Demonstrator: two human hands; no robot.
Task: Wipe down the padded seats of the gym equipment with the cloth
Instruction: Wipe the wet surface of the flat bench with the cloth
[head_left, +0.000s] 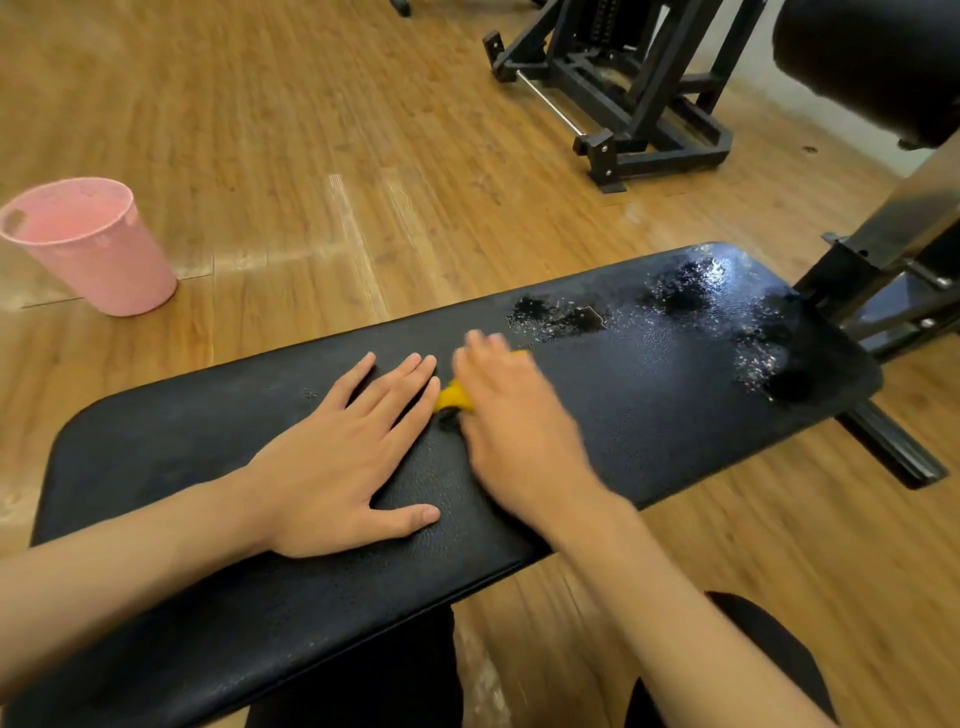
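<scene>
one padded seat; left hand flat; blurred right hand seemingly flat on one cloth.

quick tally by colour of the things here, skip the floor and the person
pink: 1, the bin
yellow: 1, the cloth
black: 3, the padded bench, the round pad, the machine frame
total: 5
</scene>
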